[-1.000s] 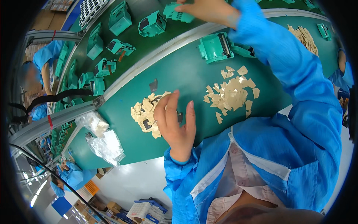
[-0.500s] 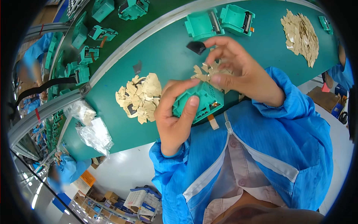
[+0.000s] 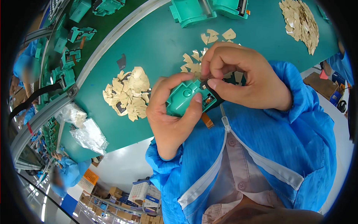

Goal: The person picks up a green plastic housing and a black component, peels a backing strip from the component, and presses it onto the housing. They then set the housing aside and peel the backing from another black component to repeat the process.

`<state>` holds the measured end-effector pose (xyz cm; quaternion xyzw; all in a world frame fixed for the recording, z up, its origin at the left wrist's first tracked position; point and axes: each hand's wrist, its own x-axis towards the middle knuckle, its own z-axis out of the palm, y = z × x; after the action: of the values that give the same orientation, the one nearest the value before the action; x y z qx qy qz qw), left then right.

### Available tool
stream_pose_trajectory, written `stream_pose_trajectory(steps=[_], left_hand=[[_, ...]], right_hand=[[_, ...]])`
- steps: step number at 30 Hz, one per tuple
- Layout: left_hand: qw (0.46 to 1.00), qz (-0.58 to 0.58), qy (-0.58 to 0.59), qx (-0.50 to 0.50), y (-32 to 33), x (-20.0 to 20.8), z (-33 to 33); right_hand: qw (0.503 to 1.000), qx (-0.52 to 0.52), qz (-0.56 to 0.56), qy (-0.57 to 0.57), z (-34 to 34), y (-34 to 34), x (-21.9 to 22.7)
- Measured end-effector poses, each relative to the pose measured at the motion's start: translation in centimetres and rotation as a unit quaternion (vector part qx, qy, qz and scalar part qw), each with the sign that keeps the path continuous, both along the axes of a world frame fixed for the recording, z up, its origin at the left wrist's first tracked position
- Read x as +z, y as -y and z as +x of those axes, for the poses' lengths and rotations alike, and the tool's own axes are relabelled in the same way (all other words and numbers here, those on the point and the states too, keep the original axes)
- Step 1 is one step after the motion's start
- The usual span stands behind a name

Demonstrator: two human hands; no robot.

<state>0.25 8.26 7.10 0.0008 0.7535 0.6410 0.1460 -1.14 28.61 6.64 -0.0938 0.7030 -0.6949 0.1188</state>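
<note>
My left hand (image 3: 167,112) is wrapped round a green plastic housing (image 3: 182,101), with the thumb across its face. A short orange ribbon cable (image 3: 207,120) sticks out from the housing's lower edge. At the upper right edge of the housing, my right hand (image 3: 242,74) is closed in a pinch, thumb and index finger close together. Something dark shows by those fingertips, but its shape is mostly hidden. Behind the hands lie loose tan paper pieces (image 3: 193,66), partly covered by the right hand.
A heap of tan pieces (image 3: 128,91) lies left of my hands, beside a dark flat piece (image 3: 121,62). Clear plastic bags (image 3: 89,135) sit at the table's left. More green housings (image 3: 192,12) stand at the back. Another tan heap (image 3: 300,26) is far right. A metal rail (image 3: 112,39) borders the table.
My right hand has come down to the housing from above, where a black piece was at its fingertips. The housing has turned in my left hand. The whole view has shifted.
</note>
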Motion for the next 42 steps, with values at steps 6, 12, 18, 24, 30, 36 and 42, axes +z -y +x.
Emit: stream_pose_trajectory(steps=[6, 12, 18, 24, 30, 36, 42], left_hand=[[1.000, 0.001, -0.002, -0.014, -0.24, 0.15, -0.21], [1.000, -0.004, -0.005, -0.018, -0.35, 0.13, -0.22], [1.000, 0.004, -0.005, 0.002, -0.70, 0.00, -0.16], [1.000, 0.000, -0.015, 0.002, -0.78, 0.21, -0.25], [1.000, 0.014, -0.020, -0.004, -0.47, -0.17, -0.36], [0.997, 0.070, 0.022, 0.023, -0.30, -0.49, -0.08], [0.996, 0.077, 0.029, 0.033, -0.56, -0.48, -0.05]], right_hand=[[1.000, 0.008, 0.023, 0.014, -0.26, -0.09, 0.23], [0.999, 0.018, 0.040, -0.001, -0.42, -0.23, 0.32], [0.999, 0.015, 0.033, 0.014, -0.47, -0.21, 0.41], [0.999, 0.019, 0.027, 0.020, -0.59, -0.32, 0.40], [0.999, 0.023, 0.020, 0.021, -0.44, -0.18, -0.03], [0.998, 0.046, 0.045, 0.021, -0.75, -0.40, 0.41], [0.999, 0.038, 0.039, 0.008, -0.73, -0.42, -0.08]])
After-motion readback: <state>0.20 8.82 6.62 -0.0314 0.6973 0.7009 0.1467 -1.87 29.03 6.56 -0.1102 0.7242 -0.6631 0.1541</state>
